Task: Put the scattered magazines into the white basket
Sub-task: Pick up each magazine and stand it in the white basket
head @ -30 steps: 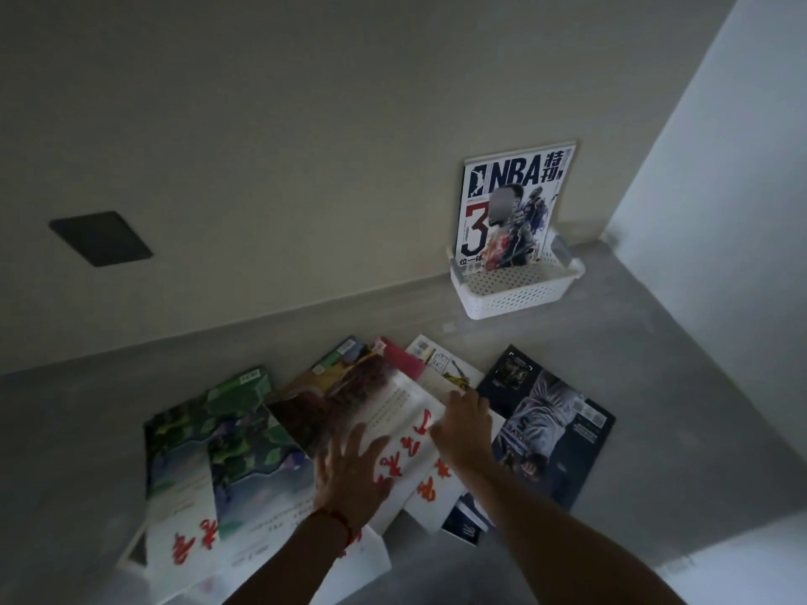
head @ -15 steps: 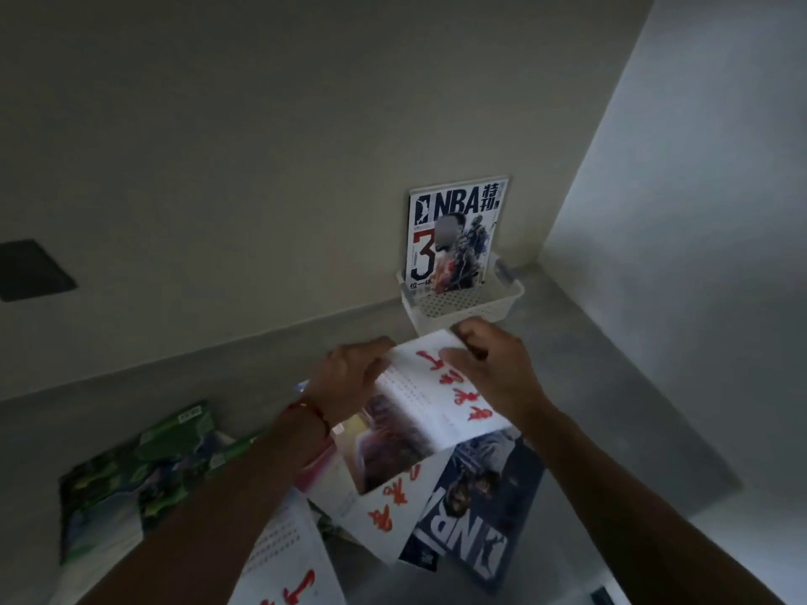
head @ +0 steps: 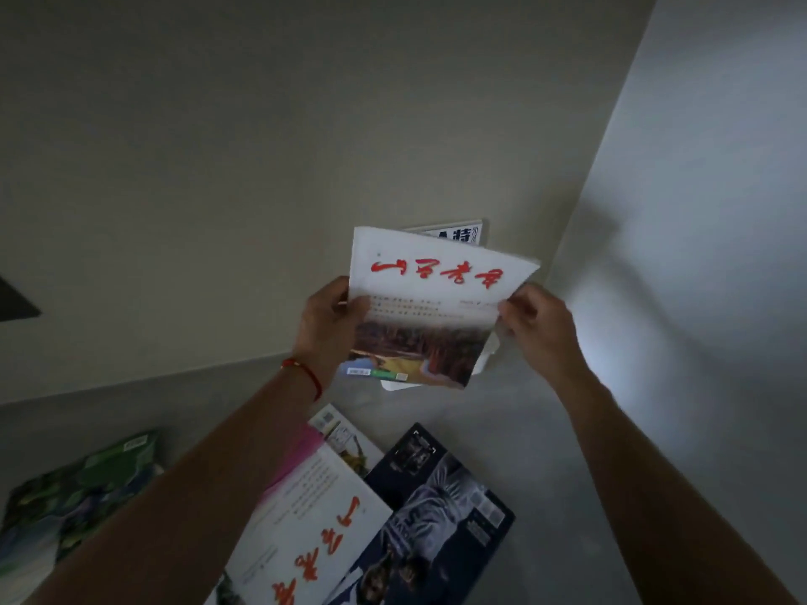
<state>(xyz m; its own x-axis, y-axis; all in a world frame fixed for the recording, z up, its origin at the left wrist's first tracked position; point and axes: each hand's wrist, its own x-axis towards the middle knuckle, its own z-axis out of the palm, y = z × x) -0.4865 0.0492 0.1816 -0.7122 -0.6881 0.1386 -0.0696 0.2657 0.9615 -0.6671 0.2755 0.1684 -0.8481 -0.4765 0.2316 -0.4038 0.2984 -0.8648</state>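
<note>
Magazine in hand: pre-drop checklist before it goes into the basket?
1. Grip: left hand and right hand each pinch a side edge of the magazine. Ok.
2. Magazine clear of the floor pile: held up in the air. Ok.
3. Basket in sight: almost all hidden behind the magazine. Not ok.
4. Room in the basket: NBA magazine already stands there; free space cannot tell.
5. Alignment over the opening: cannot tell.
6. Work left: white magazine, dark magazine and green magazine lie on the floor. Not ok.

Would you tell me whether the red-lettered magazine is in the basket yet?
Not yet: both hands, left and right, hold the magazine up.
</note>
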